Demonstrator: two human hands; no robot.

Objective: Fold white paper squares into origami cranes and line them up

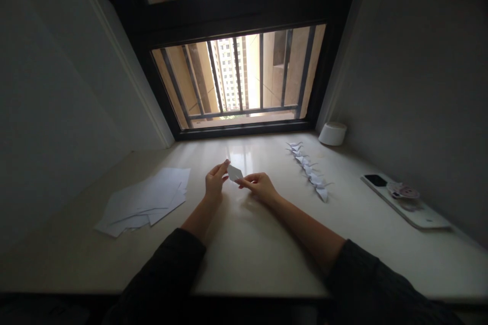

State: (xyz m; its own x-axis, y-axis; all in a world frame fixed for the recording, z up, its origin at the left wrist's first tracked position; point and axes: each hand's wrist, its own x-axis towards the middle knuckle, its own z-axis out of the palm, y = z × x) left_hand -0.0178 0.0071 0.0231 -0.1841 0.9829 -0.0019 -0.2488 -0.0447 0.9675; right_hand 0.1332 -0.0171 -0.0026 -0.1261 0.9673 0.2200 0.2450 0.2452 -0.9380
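- Pale counter (259,269) before a barred window (236,78), the latter filling the upper centre of the frame; dim walls flank both sides.
- Completed work (as judged): a row of small folded paper figures (313,179), right of centre, with thin points standing out; they lie too close together to count surely.
- Work in hand: one folded paper piece (235,174), centre of the frame, flat and angular, without the points seen on the row; it appears only partly folded.
- Remaining stock (as judged): overlapping loose sheets (143,197), left of centre, apparently unfolded.
- Left hand (215,181): raised, wrist bent upward, thumb and fingers pinching the piece at its upper left edge.
- Right hand (261,186): lower, reaching inward from the right, fingertips closed on the piece's lower right corner.
- Forearms: converging from the lower edge, dark sleeves (163,264) pushed back from the wrists. Whether the hands rest on the counter cannot be told.
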